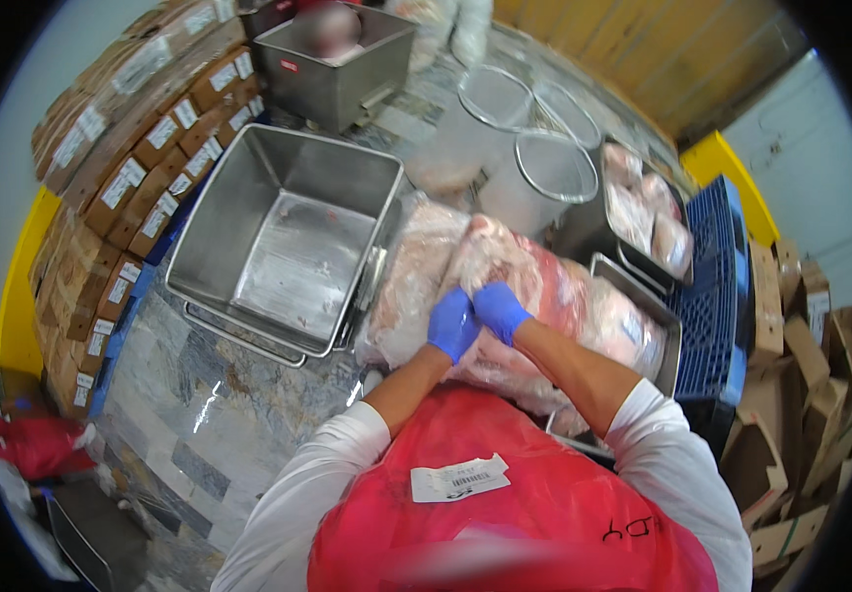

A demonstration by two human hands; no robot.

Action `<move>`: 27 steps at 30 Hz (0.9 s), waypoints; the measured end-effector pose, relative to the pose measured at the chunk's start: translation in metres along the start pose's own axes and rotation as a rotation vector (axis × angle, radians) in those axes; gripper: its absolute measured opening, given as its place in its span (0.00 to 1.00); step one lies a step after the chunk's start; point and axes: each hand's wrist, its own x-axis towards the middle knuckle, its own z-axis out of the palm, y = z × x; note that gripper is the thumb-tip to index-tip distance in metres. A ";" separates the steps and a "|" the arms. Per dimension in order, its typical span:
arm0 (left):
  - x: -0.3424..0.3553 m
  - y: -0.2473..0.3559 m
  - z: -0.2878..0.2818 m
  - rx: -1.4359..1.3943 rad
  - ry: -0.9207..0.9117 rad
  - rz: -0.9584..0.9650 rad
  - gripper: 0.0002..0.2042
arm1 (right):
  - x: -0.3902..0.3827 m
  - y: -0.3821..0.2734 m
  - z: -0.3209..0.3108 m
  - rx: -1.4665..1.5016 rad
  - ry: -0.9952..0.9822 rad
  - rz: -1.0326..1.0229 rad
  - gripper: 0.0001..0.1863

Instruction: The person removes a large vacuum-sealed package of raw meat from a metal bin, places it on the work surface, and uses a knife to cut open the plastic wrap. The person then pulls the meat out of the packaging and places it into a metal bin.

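Note:
A large slab of pink and white raw meat in clear plastic lies right in front of me, on top of other wrapped pieces. My left hand, in a blue glove, is closed at the middle of the slab with its fingers bent. Close beside it, almost touching, my right hand is closed in a pinch, also blue-gloved. Both appear to grip the plastic wrap over the meat; the fingertips are partly hidden. Another wrapped piece of meat lies left of my left hand, and one more lies on the right.
A deep steel bin stands at left, its bottom wet. Behind the meat are clear-lined round hoops. A bin of wrapped meat and blue pallets stand at right. Stacked cartons line the left; cardboard piles up far right.

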 end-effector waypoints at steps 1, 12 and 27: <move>0.001 -0.009 0.004 -0.034 0.044 0.067 0.13 | -0.002 -0.008 -0.002 0.138 0.020 0.083 0.13; 0.011 -0.013 0.003 0.158 -0.023 0.038 0.10 | -0.024 -0.040 -0.028 0.967 0.108 0.599 0.17; 0.049 -0.049 -0.066 -1.094 0.011 -0.361 0.12 | -0.034 0.018 -0.052 0.677 0.156 0.482 0.19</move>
